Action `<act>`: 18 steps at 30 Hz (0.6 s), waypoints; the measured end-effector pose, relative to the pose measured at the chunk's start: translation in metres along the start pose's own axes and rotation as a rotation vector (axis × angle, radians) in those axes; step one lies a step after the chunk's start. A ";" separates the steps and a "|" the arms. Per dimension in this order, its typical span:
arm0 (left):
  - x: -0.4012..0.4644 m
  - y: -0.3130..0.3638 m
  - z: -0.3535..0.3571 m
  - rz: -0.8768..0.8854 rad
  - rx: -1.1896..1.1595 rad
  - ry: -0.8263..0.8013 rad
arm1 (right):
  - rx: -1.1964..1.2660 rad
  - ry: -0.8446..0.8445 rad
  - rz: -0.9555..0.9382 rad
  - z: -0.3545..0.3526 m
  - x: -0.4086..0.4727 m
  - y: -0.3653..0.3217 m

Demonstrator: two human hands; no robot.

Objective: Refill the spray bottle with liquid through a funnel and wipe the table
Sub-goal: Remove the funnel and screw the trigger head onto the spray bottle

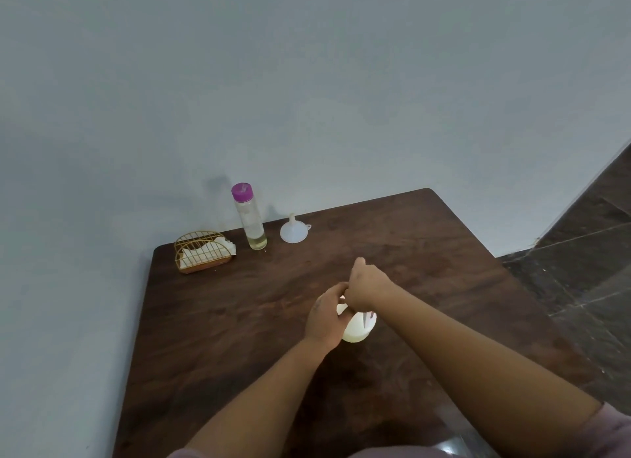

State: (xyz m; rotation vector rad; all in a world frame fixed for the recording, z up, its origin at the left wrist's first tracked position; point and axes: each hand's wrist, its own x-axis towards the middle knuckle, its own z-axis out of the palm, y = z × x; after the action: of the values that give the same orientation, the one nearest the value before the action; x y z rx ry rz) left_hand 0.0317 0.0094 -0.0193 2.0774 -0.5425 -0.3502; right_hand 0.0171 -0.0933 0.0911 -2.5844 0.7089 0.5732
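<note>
Gripping the white spray bottle at mid-desk, both hands are closed on it.
The left hand is wrapped round its side; the right hand is clenched over its top, wrist bent. Funnel and purple-capped bottle are set well apart at the desk's far edge.

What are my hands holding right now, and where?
Both are on the white spray bottle: left hand grips its side, right hand covers its top, where the sprayer head would be.
</note>
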 end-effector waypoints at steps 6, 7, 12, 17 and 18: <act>0.000 0.002 -0.002 0.002 0.010 -0.034 | 0.165 -0.082 -0.337 -0.047 -0.007 0.037; -0.001 0.002 -0.003 -0.001 0.025 -0.037 | 0.130 0.016 -0.493 -0.053 -0.011 0.041; -0.003 -0.001 0.001 -0.045 -0.033 -0.007 | -0.488 -0.012 -0.783 -0.034 -0.016 0.040; -0.007 -0.005 0.006 -0.110 -0.039 0.006 | -0.668 0.021 -0.813 -0.019 -0.006 0.034; -0.006 -0.004 0.006 -0.119 -0.035 0.010 | -0.638 0.041 -0.807 -0.020 -0.003 0.034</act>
State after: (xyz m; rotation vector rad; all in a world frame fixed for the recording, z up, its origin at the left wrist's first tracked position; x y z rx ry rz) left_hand 0.0248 0.0101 -0.0261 2.0812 -0.4047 -0.4151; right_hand 0.0011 -0.1281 0.1002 -3.1059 -0.6258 0.5165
